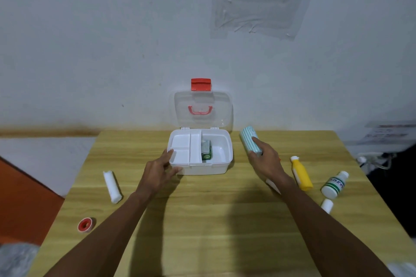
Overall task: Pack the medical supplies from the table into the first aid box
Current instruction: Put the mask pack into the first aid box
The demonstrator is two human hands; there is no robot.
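The white first aid box (222, 165) stands open at the far middle of the wooden table (202, 220), its clear lid with a red latch leaning on the wall. A small green carton (206, 154) lies inside beside a white tray insert. My left hand (158, 172) holds the box's front left corner. My right hand (265, 159) grips a striped teal-and-white roll (248, 139) just right of the box. A white roll (111, 186) and a red tape spool (84, 224) lie at the left. A yellow bottle (301, 174) and a white green-labelled bottle (334, 185) lie at the right.
A small white roll (326, 205) lies by the right forearm, and a white item (272, 185) is partly hidden under my right wrist. The wall stands right behind the box. An orange surface (22, 204) is left of the table. Cables (376, 161) hang at far right.
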